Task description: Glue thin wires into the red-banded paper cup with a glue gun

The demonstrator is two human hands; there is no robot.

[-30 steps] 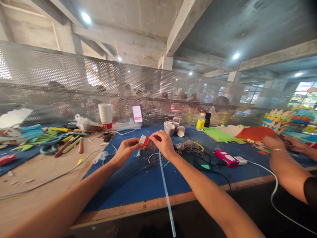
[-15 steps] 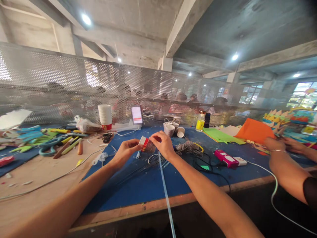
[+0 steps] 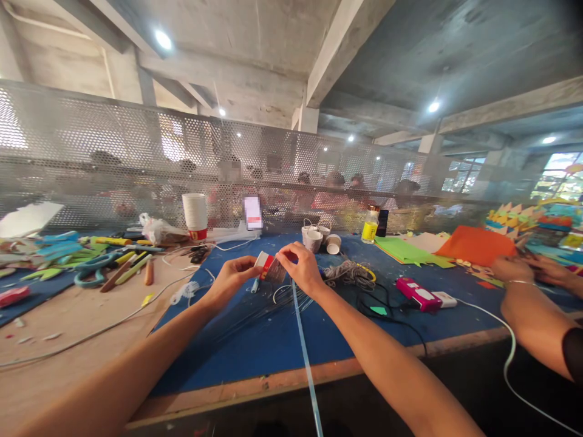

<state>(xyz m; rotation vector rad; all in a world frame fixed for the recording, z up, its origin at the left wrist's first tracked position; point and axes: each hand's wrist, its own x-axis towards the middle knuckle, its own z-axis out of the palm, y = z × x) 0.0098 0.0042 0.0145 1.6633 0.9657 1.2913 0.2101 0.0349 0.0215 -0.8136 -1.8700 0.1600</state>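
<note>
Over the blue mat, a paper cup (image 3: 265, 262) with a white and red band lies tilted between my hands, its other part wrapped in grey-brown cord (image 3: 276, 273). My left hand (image 3: 234, 279) is closed on the cup's white end, thumb and fingers pinching it. At the wrapped end, the fingertips of my right hand (image 3: 298, 264) are pressed together; whether they pinch a cord end or the cup's edge is hard to make out. A tangled grey cord bundle (image 3: 348, 273) rests right of my right hand. Behind it stand small cord-wrapped cups (image 3: 312, 239), one on its side (image 3: 333, 244).
A pale blue strip (image 3: 303, 346) runs over the table's front edge. Stacked paper cups (image 3: 195, 212), scissors (image 3: 88, 273) and tools lie left. A glue bottle (image 3: 370, 226), pink box (image 3: 416, 294) and cables are right. Another person's hands (image 3: 514, 270) hold orange paper (image 3: 476, 244).
My hands stay almost in place; my right fingers have shifted slightly along the cup. The other person's hands and the orange paper have moved a little to the right.
</note>
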